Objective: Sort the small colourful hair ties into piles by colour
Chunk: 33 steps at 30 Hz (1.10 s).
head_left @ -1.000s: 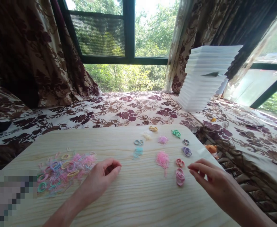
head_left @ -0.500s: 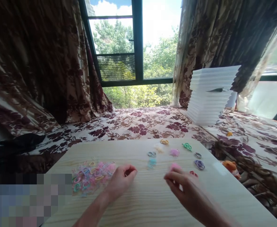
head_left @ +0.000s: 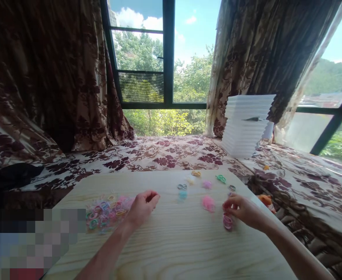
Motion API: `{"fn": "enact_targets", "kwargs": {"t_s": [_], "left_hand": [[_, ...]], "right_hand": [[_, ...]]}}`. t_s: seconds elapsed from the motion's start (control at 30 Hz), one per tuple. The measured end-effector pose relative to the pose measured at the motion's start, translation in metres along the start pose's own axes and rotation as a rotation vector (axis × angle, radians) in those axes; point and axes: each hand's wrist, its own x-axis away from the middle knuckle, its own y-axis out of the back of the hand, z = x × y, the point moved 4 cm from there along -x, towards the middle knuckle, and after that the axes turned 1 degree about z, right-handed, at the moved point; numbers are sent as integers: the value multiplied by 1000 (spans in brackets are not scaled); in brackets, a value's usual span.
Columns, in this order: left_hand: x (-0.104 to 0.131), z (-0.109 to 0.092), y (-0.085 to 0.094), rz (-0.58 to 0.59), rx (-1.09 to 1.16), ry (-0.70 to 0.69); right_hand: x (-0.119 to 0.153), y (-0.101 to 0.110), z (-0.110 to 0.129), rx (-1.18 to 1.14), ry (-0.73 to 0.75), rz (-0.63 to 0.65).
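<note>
A mixed pile of small coloured bands (head_left: 103, 213) lies on the left of the wooden table (head_left: 165, 249). Just right of that pile is my left hand (head_left: 146, 202), its thumb and fingertips pinched together; whatever they hold is too small to make out. My right hand (head_left: 235, 206) is over the table's right side, fingers curled together above dark pink bands (head_left: 227, 221), and its content is hidden. Nearby sit a bright pink cluster (head_left: 208, 203), a light blue cluster (head_left: 182, 195), grey bands (head_left: 182, 186), green bands (head_left: 220, 179) and yellow bands (head_left: 196, 174).
Behind the table, a flowered cloth (head_left: 159, 153) covers the sill below the window. A tall white stack (head_left: 245, 126) stands at the back right. An orange toy (head_left: 266, 201) lies beyond the table's right edge. Patterned curtains hang on both sides.
My right hand has moved right, uncovering the bright pink cluster. Dark pink bands now show beneath it. My left hand has shifted slightly left and up, and the view has turned a little.
</note>
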Motion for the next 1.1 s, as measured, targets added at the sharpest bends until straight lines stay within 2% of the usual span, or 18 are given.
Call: {"fn": "enact_targets", "kwargs": {"t_s": [0.13, 0.27, 0.33, 0.47, 0.57, 0.67, 0.77, 0.83, 0.93, 1.1], "left_hand": [[-1, 2, 0, -9, -15, -5], [-1, 3, -1, 11, -20, -14], [-1, 4, -1, 13, -25, -12], [-2, 3, 2, -13, -19, 1], [-4, 0, 7, -50, -18, -9], [-5, -1, 13, -92, -50, -25], [-7, 3, 20, -125, -94, -31], [-9, 8, 25, -121, -129, -30], [-10, 12, 33, -104, -209, -17], [-7, 1, 55, -72, -309, 35]], "right_hand": [[-8, -9, -3, 33, -11, -46], [-25, -9, -3, 62, 3, -69], [-28, -1, -4, 71, 3, -88], [-25, 31, -3, 73, -14, -187], [-24, 41, 22, 38, 39, -224], [-33, 17, 74, -29, 151, -199], [-45, -30, 127, -78, 246, -152], [-51, -60, 147, -96, 271, -141], [-52, -86, 154, -117, 289, -132], [-43, -94, 141, -173, 317, -101]]}}
